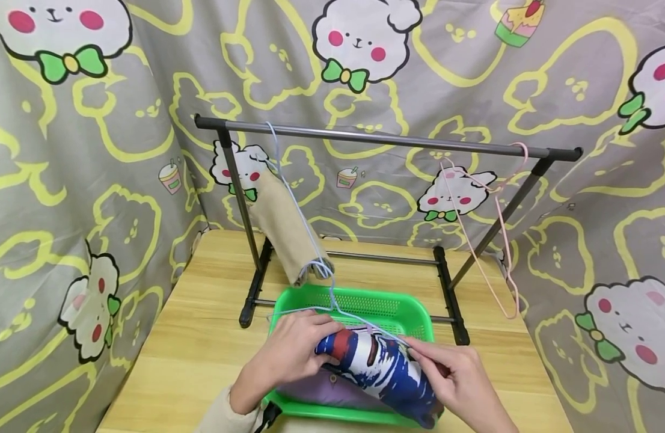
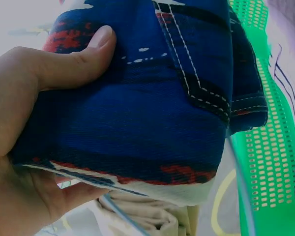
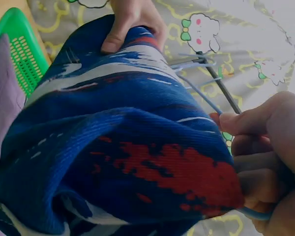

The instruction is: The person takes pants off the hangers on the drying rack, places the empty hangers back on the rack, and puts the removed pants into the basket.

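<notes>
Folded blue jeans (image 1: pixel 386 373) with a white and red print are held over the green basket (image 1: pixel 424 319). My left hand (image 1: pixel 297 346) grips their left end, thumb on top and fingers underneath, as the left wrist view shows. A light blue hanger (image 3: pixel 202 94) runs along the far side of the jeans. My right hand (image 1: pixel 465 379) pinches this hanger near its right end, beside the cloth. Whether the jeans hang over its lower bar is hidden. Lilac clothing (image 1: pixel 324 390) with a button lies in the basket.
Behind the basket stands a clothes rack (image 1: pixel 365 137) with dark legs on the wooden table (image 1: pixel 186 337). Beige trousers (image 1: pixel 284 225) hang on a blue hanger at its left. A bare pink hanger (image 1: pixel 505 240) hangs at the right. A patterned curtain (image 1: pixel 289 66) surrounds the table.
</notes>
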`<move>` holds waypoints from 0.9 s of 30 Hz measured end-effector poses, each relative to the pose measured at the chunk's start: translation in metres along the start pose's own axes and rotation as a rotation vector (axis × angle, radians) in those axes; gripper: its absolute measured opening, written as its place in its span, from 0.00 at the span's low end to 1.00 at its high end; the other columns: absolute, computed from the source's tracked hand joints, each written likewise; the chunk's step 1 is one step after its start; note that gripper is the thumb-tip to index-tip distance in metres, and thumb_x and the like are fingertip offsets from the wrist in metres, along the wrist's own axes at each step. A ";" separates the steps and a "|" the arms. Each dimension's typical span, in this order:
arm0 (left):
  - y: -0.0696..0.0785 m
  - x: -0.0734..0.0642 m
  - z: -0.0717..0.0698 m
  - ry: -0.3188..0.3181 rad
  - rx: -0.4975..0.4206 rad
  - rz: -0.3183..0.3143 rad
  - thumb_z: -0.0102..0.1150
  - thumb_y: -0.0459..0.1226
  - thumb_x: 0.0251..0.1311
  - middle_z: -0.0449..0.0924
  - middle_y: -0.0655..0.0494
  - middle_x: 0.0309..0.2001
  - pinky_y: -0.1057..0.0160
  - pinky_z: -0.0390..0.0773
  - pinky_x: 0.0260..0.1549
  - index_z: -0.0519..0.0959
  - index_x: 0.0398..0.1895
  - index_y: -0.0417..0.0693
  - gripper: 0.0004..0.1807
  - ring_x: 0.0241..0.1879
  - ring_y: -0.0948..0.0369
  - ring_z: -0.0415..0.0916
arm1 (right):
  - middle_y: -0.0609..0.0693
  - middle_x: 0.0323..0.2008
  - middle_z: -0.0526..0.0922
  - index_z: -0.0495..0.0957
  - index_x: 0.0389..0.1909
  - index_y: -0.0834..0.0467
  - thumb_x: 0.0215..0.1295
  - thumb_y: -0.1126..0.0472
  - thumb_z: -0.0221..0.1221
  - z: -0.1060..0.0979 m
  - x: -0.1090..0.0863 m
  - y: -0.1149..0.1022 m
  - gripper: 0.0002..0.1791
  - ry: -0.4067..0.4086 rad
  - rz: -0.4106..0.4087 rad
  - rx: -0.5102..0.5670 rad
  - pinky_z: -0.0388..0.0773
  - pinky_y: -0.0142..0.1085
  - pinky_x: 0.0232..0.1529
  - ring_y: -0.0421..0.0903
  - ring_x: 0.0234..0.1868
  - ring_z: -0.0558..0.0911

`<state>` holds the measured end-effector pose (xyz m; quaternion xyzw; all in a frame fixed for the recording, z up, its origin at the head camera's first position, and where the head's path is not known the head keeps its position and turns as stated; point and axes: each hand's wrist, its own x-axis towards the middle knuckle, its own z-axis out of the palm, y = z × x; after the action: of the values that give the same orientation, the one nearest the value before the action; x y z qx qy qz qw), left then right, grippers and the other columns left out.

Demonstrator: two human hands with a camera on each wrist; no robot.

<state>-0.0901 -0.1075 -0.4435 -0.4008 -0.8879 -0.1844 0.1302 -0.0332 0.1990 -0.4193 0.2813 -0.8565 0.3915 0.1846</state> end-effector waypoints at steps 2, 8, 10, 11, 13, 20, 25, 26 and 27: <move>0.002 -0.001 -0.002 0.017 0.015 0.014 0.82 0.47 0.43 0.87 0.59 0.47 0.55 0.82 0.51 0.86 0.52 0.57 0.28 0.46 0.57 0.85 | 0.49 0.37 0.90 0.89 0.49 0.54 0.54 0.78 0.68 0.002 0.002 0.001 0.24 0.005 -0.041 -0.046 0.73 0.18 0.22 0.25 0.26 0.79; 0.003 -0.003 -0.006 0.080 0.057 0.040 0.82 0.43 0.36 0.86 0.62 0.45 0.58 0.82 0.38 0.86 0.49 0.58 0.29 0.40 0.58 0.80 | 0.51 0.41 0.90 0.89 0.48 0.56 0.50 0.79 0.69 0.001 -0.003 0.009 0.24 0.023 -0.090 -0.122 0.80 0.22 0.33 0.41 0.37 0.89; 0.003 -0.004 -0.007 0.093 0.054 0.047 0.82 0.40 0.34 0.86 0.63 0.44 0.59 0.82 0.38 0.86 0.48 0.58 0.30 0.39 0.59 0.79 | 0.50 0.38 0.91 0.89 0.48 0.57 0.49 0.80 0.69 -0.002 -0.007 0.013 0.25 0.038 -0.084 -0.121 0.77 0.19 0.29 0.33 0.31 0.86; 0.003 -0.004 -0.008 0.097 0.047 0.052 0.82 0.39 0.33 0.86 0.63 0.44 0.59 0.81 0.38 0.86 0.48 0.58 0.30 0.39 0.59 0.78 | 0.47 0.34 0.90 0.89 0.48 0.57 0.49 0.80 0.69 -0.004 -0.009 0.015 0.25 0.044 -0.079 -0.119 0.75 0.17 0.27 0.29 0.27 0.82; 0.002 -0.005 -0.008 0.106 0.021 0.068 0.81 0.37 0.32 0.86 0.63 0.43 0.60 0.80 0.38 0.86 0.48 0.57 0.30 0.38 0.60 0.76 | 0.41 0.27 0.86 0.89 0.49 0.56 0.49 0.80 0.69 -0.007 -0.013 0.018 0.26 0.046 -0.062 -0.113 0.67 0.16 0.21 0.23 0.21 0.71; 0.006 -0.001 -0.012 0.125 -0.079 0.180 0.76 0.33 0.34 0.85 0.64 0.45 0.63 0.77 0.42 0.85 0.49 0.55 0.30 0.41 0.61 0.74 | 0.29 0.17 0.71 0.90 0.45 0.56 0.47 0.82 0.69 -0.015 -0.028 0.027 0.26 0.100 0.010 -0.139 0.58 0.17 0.16 0.22 0.16 0.61; 0.012 0.001 -0.016 0.130 -0.057 0.205 0.75 0.32 0.32 0.86 0.64 0.45 0.63 0.79 0.45 0.85 0.50 0.55 0.32 0.43 0.61 0.75 | 0.29 0.16 0.68 0.91 0.41 0.59 0.44 0.83 0.70 -0.016 -0.032 0.033 0.23 0.161 0.025 -0.174 0.56 0.17 0.15 0.23 0.15 0.59; 0.013 0.002 -0.016 0.132 -0.052 0.207 0.75 0.33 0.32 0.86 0.64 0.45 0.62 0.79 0.46 0.85 0.50 0.55 0.32 0.43 0.61 0.76 | 0.30 0.16 0.70 0.91 0.40 0.60 0.44 0.83 0.70 -0.016 -0.032 0.034 0.22 0.171 0.030 -0.178 0.56 0.17 0.15 0.23 0.15 0.59; 0.014 0.002 -0.016 0.135 -0.049 0.207 0.76 0.33 0.32 0.86 0.64 0.45 0.62 0.79 0.47 0.85 0.50 0.55 0.32 0.44 0.61 0.76 | 0.30 0.16 0.70 0.91 0.39 0.60 0.44 0.83 0.70 -0.017 -0.032 0.034 0.22 0.179 0.040 -0.182 0.56 0.18 0.15 0.23 0.15 0.59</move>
<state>-0.0797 -0.1046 -0.4248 -0.4800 -0.8262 -0.2182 0.1983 -0.0280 0.2413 -0.4455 0.2101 -0.8739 0.3396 0.2772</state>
